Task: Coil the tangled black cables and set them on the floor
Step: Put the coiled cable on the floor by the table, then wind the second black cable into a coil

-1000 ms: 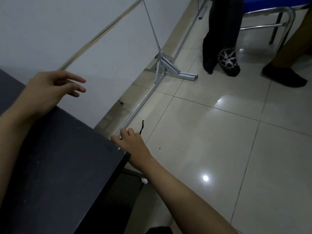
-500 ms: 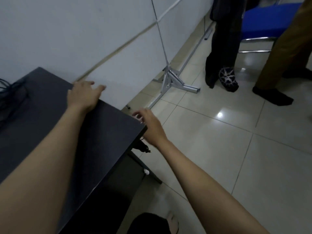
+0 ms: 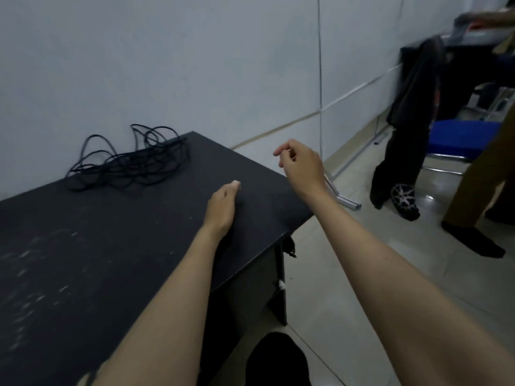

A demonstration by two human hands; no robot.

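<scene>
A tangle of thin black cables (image 3: 131,162) lies on the far left part of a black table (image 3: 83,260), close to the white wall. My left hand (image 3: 223,204) hovers over the tabletop to the right of the tangle, fingers relaxed and holding nothing. My right hand (image 3: 301,162) is raised above the table's right corner, its fingers loosely curled and empty. Both hands are well apart from the cables.
Pale tiled floor (image 3: 376,274) stretches to the right of the table. Two people's legs (image 3: 395,162) stand there by a blue chair (image 3: 459,137). A metal stand foot (image 3: 345,201) sits beside the table's corner. My own dark foot (image 3: 276,360) shows at the bottom.
The view has swung left and up, bringing the cable tangle into sight. My right hand rose from the table's edge. My left hand drew back from the far edge to mid-table.
</scene>
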